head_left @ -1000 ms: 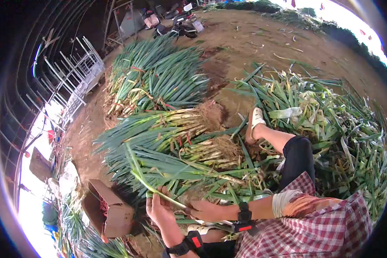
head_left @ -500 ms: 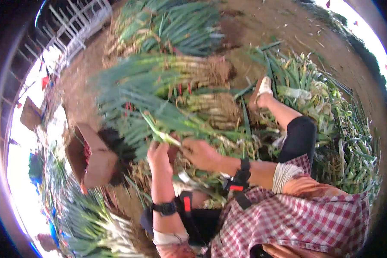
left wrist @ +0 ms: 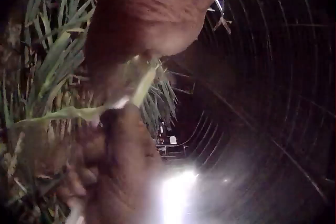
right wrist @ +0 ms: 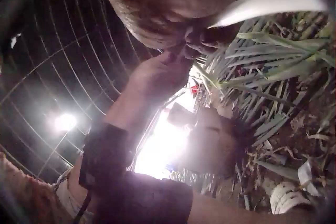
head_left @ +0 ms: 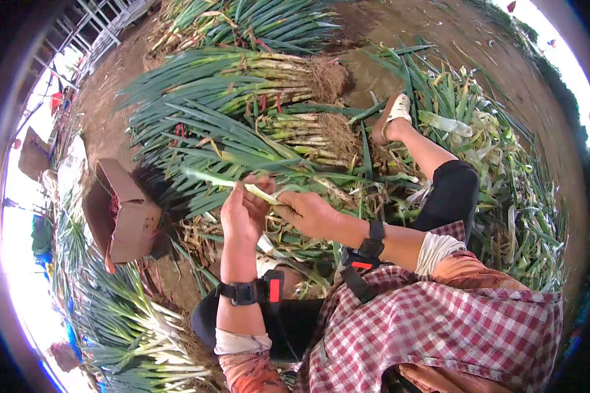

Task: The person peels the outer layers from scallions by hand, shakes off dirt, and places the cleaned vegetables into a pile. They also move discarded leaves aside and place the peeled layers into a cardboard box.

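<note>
A single green onion (head_left: 263,194), pale at one end and green at the other, lies across both hands in front of the lap. My left hand (head_left: 241,215) grips its stalk, the leafy end sticking out to the left. At the pale end my right hand (head_left: 308,213) pinches the onion between thumb and fingers. Seen from the left wrist, the stalk (left wrist: 144,86) runs between the two hands, and a thin leaf strip (left wrist: 68,112) trails off to the side. In the right wrist view a white shank (right wrist: 275,4) extends past the right hand, whose fingertips are partly in shadow.
Tied bundles of green onions (head_left: 210,121) lie ahead, roots to the right. A heap of stripped leaves (head_left: 498,170) spreads beside the outstretched leg (head_left: 432,154). An open cardboard box (head_left: 136,226) stands at left, with more onions (head_left: 151,327) below it.
The head view has tipped downward, so bundles and box sit higher now. The hands have drawn closer together on the onion, and its leafy end has swung lower.
</note>
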{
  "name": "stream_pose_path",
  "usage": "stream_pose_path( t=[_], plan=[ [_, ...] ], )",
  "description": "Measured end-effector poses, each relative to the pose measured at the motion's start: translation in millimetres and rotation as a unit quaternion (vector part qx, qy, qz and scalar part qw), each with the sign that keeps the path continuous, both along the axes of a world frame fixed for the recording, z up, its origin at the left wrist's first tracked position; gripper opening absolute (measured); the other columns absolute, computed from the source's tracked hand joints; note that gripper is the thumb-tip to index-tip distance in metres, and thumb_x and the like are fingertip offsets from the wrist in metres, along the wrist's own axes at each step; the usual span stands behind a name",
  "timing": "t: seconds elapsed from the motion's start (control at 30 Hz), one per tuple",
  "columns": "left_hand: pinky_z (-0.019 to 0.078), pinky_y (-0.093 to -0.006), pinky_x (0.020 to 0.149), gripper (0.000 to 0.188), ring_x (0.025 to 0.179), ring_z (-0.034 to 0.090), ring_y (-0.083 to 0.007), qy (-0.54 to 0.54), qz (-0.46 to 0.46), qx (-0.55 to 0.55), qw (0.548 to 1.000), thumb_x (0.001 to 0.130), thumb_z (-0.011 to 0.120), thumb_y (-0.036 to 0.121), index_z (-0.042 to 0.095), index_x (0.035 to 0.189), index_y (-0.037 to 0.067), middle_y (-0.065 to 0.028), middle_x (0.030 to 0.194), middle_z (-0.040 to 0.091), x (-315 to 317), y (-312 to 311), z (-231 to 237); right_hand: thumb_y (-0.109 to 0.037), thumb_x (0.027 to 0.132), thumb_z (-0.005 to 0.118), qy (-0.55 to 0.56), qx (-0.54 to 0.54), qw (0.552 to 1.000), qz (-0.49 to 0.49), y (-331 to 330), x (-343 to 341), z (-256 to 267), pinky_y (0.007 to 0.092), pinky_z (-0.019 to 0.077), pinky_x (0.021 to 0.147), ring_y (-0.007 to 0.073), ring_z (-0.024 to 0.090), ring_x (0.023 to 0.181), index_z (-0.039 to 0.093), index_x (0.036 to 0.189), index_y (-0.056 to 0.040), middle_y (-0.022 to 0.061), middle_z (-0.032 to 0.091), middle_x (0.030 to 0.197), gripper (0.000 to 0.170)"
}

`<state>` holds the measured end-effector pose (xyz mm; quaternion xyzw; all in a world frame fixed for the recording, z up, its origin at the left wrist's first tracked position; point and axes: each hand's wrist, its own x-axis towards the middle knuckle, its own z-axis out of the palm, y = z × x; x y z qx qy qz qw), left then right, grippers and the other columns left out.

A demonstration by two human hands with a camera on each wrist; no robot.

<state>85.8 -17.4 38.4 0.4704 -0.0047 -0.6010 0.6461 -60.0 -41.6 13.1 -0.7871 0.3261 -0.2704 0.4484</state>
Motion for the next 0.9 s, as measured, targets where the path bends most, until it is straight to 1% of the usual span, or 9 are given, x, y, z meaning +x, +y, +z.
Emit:
stream_pose_path(
  t=[0.1, 0.13, 0.23, 0.3, 0.4, 0.5, 0.57, 0.77, 0.9],
  plan=[
    [0.0445, -0.0371, 0.069, 0.026, 0.075, 0.05, -0.0229, 0.042, 0.036, -0.12, 0.991, 0.089, 0.036, 0.019, 0.047, 0.1, -0.002, -0.0078, 0.075, 0.048, 4, -2, -8, -0.022, 0.081, 0.052, -0.098, 0.055, 0.992, -0.065, 4, 9, -5, 0.0344, 0.0419, 0.055, 0.0259, 0.052, 0.058, 0.049, 0.091, -0.0012, 0.0131, 0.054, 0.071, 0.023],
    [0.0446, -0.0367, 0.067, 0.026, 0.072, 0.05, -0.0216, 0.051, 0.009, -0.139, 0.989, 0.089, 0.037, 0.019, 0.046, 0.101, -0.002, -0.0073, 0.074, 0.048, 6, -2, -6, -0.025, 0.083, 0.049, -0.082, 0.276, 0.956, -0.062, 2, 6, 8, 0.03, 0.0432, 0.056, 0.0183, 0.053, 0.062, 0.046, 0.104, -0.0018, 0.0091, 0.054, 0.077, 0.032],
    [0.0448, -0.0345, 0.063, 0.027, 0.068, 0.049, -0.0193, 0.065, -0.039, -0.171, 0.982, 0.089, 0.038, 0.019, 0.045, 0.105, -0.001, -0.0055, 0.073, 0.048, 2, -1, 10, -0.029, 0.085, 0.042, -0.157, 0.475, 0.866, -0.013, -12, 13, 8, 0.0262, 0.0432, 0.057, 0.0148, 0.054, 0.065, 0.042, 0.114, -0.0027, 0.0086, 0.055, 0.08, 0.039],
    [0.0426, -0.0272, 0.056, 0.028, 0.06, 0.046, -0.0148, 0.036, -0.034, -0.179, 0.983, 0.088, 0.04, 0.019, 0.043, 0.109, 0.001, -0.0013, 0.069, 0.045, -4, 0, 30, -0.031, 0.086, 0.038, -0.172, 0.466, 0.866, 0.052, -12, 11, 14, 0.0247, 0.0425, 0.056, 0.0137, 0.053, 0.063, 0.045, 0.111, -0.0015, 0.0097, 0.056, 0.079, 0.039],
    [0.03, -0.02, 0.047, 0.027, 0.05, 0.033, -0.0057, 0.042, 0.027, -0.241, 0.969, 0.088, 0.042, 0.021, 0.045, 0.108, 0.004, 0.002, 0.065, 0.041, 20, 5, 38, -0.029, 0.084, 0.044, -0.054, 0.255, 0.959, 0.114, -12, 8, 26, 0.0297, 0.0416, 0.056, 0.0134, 0.049, 0.056, 0.056, 0.085, 0.0013, 0.0075, 0.054, 0.066, 0.032],
    [0.0232, -0.0179, 0.04, 0.028, 0.046, 0.028, -0.0042, -0.057, 0.122, -0.253, 0.958, 0.088, 0.041, 0.021, 0.045, 0.11, 0.004, 0.0046, 0.063, 0.037, 41, 13, 46, -0.028, 0.083, 0.047, 0.042, 0.175, 0.982, 0.052, -16, -19, -4, 0.0315, 0.04, 0.054, 0.0143, 0.046, 0.053, 0.056, 0.079, -0.001, 0.0063, 0.051, 0.061, 0.029],
    [0.0205, -0.0172, 0.037, 0.03, 0.044, 0.026, -0.0034, -0.097, 0.178, -0.247, 0.948, 0.088, 0.04, 0.023, 0.044, 0.111, 0.004, 0.0042, 0.063, 0.037, 52, 18, 56, -0.029, 0.082, 0.05, 0.081, 0.215, 0.972, -0.041, -22, -51, -23, 0.0316, 0.0386, 0.052, 0.0145, 0.045, 0.052, 0.056, 0.075, -0.0024, 0.009, 0.048, 0.057, 0.028],
    [0.0223, -0.0156, 0.034, 0.032, 0.044, 0.026, -0.0036, -0.061, 0.199, -0.346, 0.915, 0.09, 0.036, 0.017, 0.04, 0.12, 0.006, 0.0006, 0.068, 0.037, 90, 37, 67, -0.019, 0.075, 0.054, 0.352, -0.045, 0.914, -0.194, -71, -218, -159, 0.0431, 0.0421, 0.06, 0.0351, 0.055, 0.067, 0.055, 0.074, -0.0004, 0.0197, 0.055, 0.068, 0.019],
    [0.022, -0.0155, 0.034, 0.028, 0.044, 0.025, -0.0038, -0.008, 0.204, -0.317, 0.926, 0.09, 0.036, 0.017, 0.043, 0.115, 0.007, 0.0004, 0.07, 0.039, 82, 30, 64, -0.026, 0.074, 0.057, 0.407, -0.102, 0.901, -0.114, -68, -178, -92, 0.0406, 0.0435, 0.073, 0.0347, 0.055, 0.083, 0.052, 0.096, 0.0, 0.0214, 0.057, 0.087, 0.034]
  ],
)
